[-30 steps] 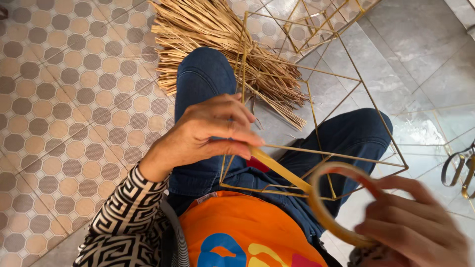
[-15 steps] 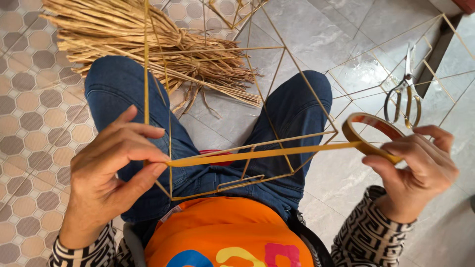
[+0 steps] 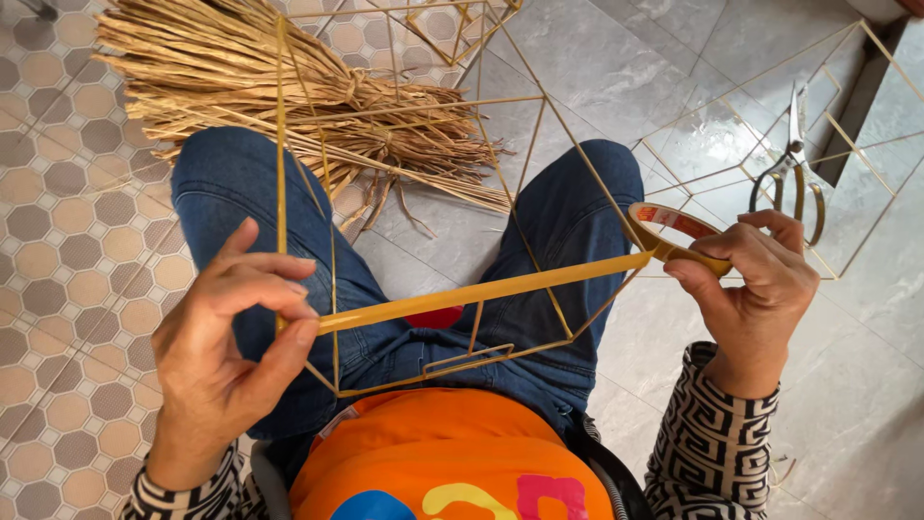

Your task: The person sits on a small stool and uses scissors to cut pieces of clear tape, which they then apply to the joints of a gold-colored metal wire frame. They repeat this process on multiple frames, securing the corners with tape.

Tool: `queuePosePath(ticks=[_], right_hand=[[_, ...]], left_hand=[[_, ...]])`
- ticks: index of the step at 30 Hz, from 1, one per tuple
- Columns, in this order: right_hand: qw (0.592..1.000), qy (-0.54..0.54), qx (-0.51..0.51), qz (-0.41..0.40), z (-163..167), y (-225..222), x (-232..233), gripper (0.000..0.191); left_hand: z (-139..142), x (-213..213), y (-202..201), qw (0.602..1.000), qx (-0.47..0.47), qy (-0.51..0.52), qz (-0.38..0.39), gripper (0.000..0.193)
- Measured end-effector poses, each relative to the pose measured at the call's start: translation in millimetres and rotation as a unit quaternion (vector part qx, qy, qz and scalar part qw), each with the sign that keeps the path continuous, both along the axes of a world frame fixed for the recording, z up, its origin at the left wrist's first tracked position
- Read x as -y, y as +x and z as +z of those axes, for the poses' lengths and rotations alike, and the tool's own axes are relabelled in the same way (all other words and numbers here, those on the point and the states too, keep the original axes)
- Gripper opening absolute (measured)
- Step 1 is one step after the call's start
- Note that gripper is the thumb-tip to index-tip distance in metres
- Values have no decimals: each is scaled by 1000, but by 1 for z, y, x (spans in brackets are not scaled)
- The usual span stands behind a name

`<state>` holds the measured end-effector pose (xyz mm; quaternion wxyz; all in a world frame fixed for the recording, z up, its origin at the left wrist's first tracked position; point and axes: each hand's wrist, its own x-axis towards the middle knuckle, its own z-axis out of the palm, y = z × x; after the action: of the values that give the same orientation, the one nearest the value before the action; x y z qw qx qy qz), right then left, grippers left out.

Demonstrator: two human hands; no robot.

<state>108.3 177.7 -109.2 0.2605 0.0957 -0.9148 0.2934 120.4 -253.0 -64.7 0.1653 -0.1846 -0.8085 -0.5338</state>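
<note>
- Left hand pinches the tape strip end against the gold wire frame over the lap.
- Right hand clasps the tape roll.
- Straw bundle and scissors lie on the floor.

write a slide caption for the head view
Left hand pins yellow tape to a gold wire frame; right hand holds the roll out.

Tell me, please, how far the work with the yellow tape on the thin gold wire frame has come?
Done: a long strip of yellow tape is already pulled off the tape roll. In hand: the left hand pinches the strip's end at an upright bar of the thin gold wire frame, while the right hand holds the roll. Left: the bars in view look bare, and the bundle of dry straw lies unused.
</note>
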Motion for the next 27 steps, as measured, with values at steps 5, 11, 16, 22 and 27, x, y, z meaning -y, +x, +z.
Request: queuePosePath(ticks=[5,11,16,22,27], right_hand=[[998,40,-12,42,31,2,41,14],[978,70,-16,198,60,-7,98,16],[950,131,20,282,71,-23,122,21],[925,124,58,354,74,-30,140,20],[933,134,47,331,69,-31,129,19]], left_hand=[[0,7,-2,990,-79,-118,-25,19],[8,7,3,974,-101,-203,-21,29],[26,-2,3,947,-147,-284,-9,20],[31,-40,-15,933,-148,-316,-84,16],[26,-63,-18,920,-119,-364,-87,12]])
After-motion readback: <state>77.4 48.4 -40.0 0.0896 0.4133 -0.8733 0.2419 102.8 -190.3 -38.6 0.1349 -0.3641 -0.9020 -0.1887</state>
